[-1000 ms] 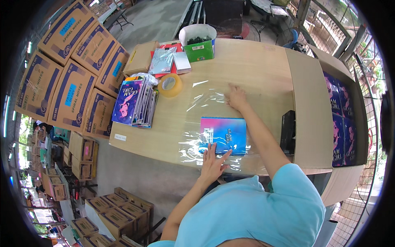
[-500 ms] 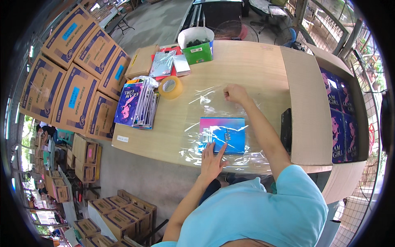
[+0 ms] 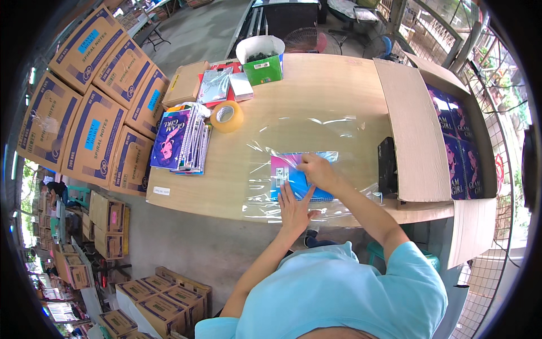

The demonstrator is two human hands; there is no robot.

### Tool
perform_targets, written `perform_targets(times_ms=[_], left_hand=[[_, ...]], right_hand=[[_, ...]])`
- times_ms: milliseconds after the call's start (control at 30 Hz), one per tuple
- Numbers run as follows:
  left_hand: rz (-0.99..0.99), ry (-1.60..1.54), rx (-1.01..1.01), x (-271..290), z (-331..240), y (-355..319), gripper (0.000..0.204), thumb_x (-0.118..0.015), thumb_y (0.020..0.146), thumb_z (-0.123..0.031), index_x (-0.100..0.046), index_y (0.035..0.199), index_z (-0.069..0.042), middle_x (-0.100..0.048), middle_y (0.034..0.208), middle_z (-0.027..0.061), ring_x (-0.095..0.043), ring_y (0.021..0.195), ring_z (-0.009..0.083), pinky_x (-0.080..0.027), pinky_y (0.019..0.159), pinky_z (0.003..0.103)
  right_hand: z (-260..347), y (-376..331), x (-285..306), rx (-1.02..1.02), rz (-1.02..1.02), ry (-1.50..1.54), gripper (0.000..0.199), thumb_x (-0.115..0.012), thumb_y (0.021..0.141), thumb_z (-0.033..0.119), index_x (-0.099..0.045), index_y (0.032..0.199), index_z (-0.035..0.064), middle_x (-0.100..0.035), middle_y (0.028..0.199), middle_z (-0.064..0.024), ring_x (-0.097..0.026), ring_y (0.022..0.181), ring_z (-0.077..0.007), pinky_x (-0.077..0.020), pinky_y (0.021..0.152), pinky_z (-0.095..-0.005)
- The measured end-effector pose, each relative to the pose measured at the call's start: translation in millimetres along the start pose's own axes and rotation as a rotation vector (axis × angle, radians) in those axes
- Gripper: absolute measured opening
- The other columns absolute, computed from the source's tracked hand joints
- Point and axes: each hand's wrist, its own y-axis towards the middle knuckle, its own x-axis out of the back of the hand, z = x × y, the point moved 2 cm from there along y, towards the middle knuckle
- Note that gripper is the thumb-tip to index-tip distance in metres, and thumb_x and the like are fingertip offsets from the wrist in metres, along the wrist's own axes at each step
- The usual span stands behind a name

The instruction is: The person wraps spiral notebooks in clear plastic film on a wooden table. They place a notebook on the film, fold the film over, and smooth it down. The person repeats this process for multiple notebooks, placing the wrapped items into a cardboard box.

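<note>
A pink-and-blue spiral notebook lies on a sheet of clear plastic film near the table's front edge. My left hand rests on the notebook's near part with its fingers stretched out. Over the notebook's far right part, my right hand is closed, with film drawn toward it across the cover. Its fingertips point down at the notebook, and the film they pinch is hard to see.
Left on the table are stacked spiral notebooks, a yellow tape roll and a green-and-white bin. A black box-like object stands beside an open carton of purple notebooks. Stacked cartons rise beyond the left edge.
My right hand has come from the far side of the film down toward me, onto the notebook. The left hand stays on the cover. The whole view has shifted slightly.
</note>
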Motion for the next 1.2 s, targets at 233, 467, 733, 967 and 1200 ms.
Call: perform_targets(times_ms=[233, 467, 733, 967, 1200], left_hand=[[0.141, 0.13, -0.028, -17.0, 17.0, 6.0, 0.087, -0.081, 0.067, -0.043, -0.042, 0.143, -0.026, -0.003, 0.149, 0.0407, -0.004, 0.138, 0.0603, -0.013, 0.102, 0.076], [0.026, 0.19, -0.078, -36.2, 22.0, 20.1, 0.076, -0.077, 0.069, -0.042, -0.055, 0.13, -0.004, -0.005, 0.148, 0.0435, -0.007, 0.134, 0.0658, -0.012, 0.095, 0.083], [0.118, 0.21, -0.089, -33.1, 14.8, 46.6, 0.107, -0.081, 0.061, -0.051, -0.036, 0.144, 0.0, -0.004, 0.147, 0.0447, -0.006, 0.133, 0.067, -0.011, 0.097, 0.081], [0.081, 0.232, -0.022, -47.3, 16.3, 53.2, 0.111, -0.083, 0.057, -0.052, -0.036, 0.143, 0.001, 0.001, 0.147, 0.0439, -0.001, 0.133, 0.067, -0.009, 0.096, 0.082], [0.417, 0.099, -0.066, 4.1, 24.6, 57.0, 0.095, -0.084, 0.062, -0.041, -0.042, 0.143, -0.011, -0.01, 0.153, 0.031, -0.005, 0.141, 0.0537, -0.005, 0.1, 0.08]], right_hand=[[27.2, -36.9, -29.3, -0.246, -0.055, -0.073, 0.013, -0.063, 0.065, 0.005, -0.064, 0.077, 0.0053, -0.056, 0.084, -0.0083, -0.059, 0.085, -0.0272, -0.0519, 0.065, -0.0405], [35.6, -38.7, -33.1, -0.321, -0.087, -0.098, 0.009, -0.061, 0.065, 0.004, -0.064, 0.074, 0.006, -0.055, 0.079, -0.0071, -0.058, 0.079, -0.0268, -0.0495, 0.063, -0.0403], [16.8, -31.1, -35.5, -0.356, 0.007, -0.12, 0.008, -0.062, 0.066, 0.007, -0.065, 0.074, 0.0059, -0.055, 0.079, -0.0076, -0.059, 0.08, -0.0276, -0.0498, 0.066, -0.0402], [10.6, -29.1, -38.8, -0.356, 0.039, -0.118, 0.009, -0.063, 0.068, 0.009, -0.069, 0.075, 0.0079, -0.057, 0.079, -0.0073, -0.059, 0.079, -0.0273, -0.0502, 0.066, -0.0399], [14.2, -42.0, -34.7, -0.381, 0.175, -0.208, 0.027, -0.067, 0.07, 0.015, -0.068, 0.097, 0.0096, -0.058, 0.096, -0.0062, -0.057, 0.098, -0.0264, -0.0532, 0.072, -0.0393]])
